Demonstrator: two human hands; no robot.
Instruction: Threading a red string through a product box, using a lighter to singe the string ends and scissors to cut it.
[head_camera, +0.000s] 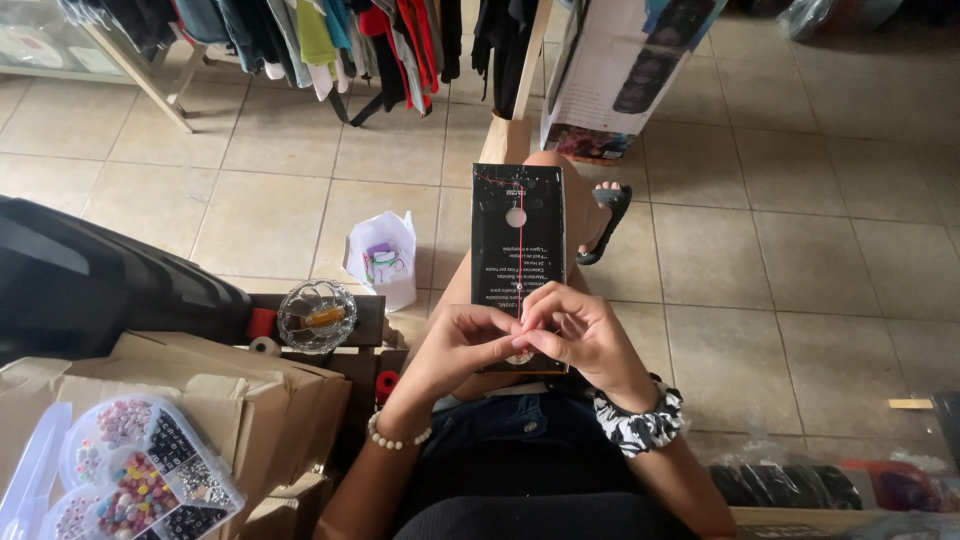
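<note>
Fingers (520, 335) on red thread (520, 250)

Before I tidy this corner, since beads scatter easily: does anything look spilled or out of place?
Nothing stands out. The bead organizer lies open but its beads stay in their compartments, and both hands hold the red thread along the black box.

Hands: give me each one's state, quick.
Left hand: fingers pinched on the red thread over the black card.
Right hand: pinching the same thread.
</note>
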